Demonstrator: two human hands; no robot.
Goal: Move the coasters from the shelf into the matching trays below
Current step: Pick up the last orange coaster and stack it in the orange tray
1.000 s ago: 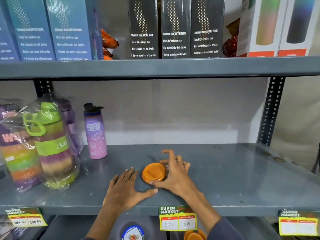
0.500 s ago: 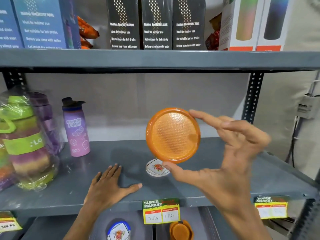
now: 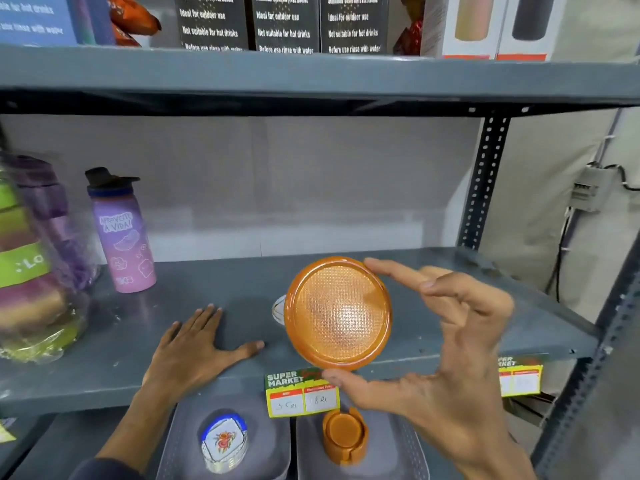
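Observation:
My right hand pinches a round orange coaster by its edge between thumb and fingers, holding it upright in front of the grey shelf. Behind it, the rim of a white printed coaster peeks out on the shelf. My left hand lies flat and empty on the shelf. Below, a grey tray holds a stack of white printed coasters in a blue-edged holder. A second grey tray to its right holds an orange coaster holder.
A purple bottle stands at the shelf's left, beside wrapped multicolour bottles. Boxed bottles line the shelf above. Price tags hang on the shelf's front edge. A steel upright stands at the right.
My right hand lifted the orange coaster off the shelf, uncovering the white coaster beneath, and now holds it slightly lower and closer. My left hand stays flat on the shelf.

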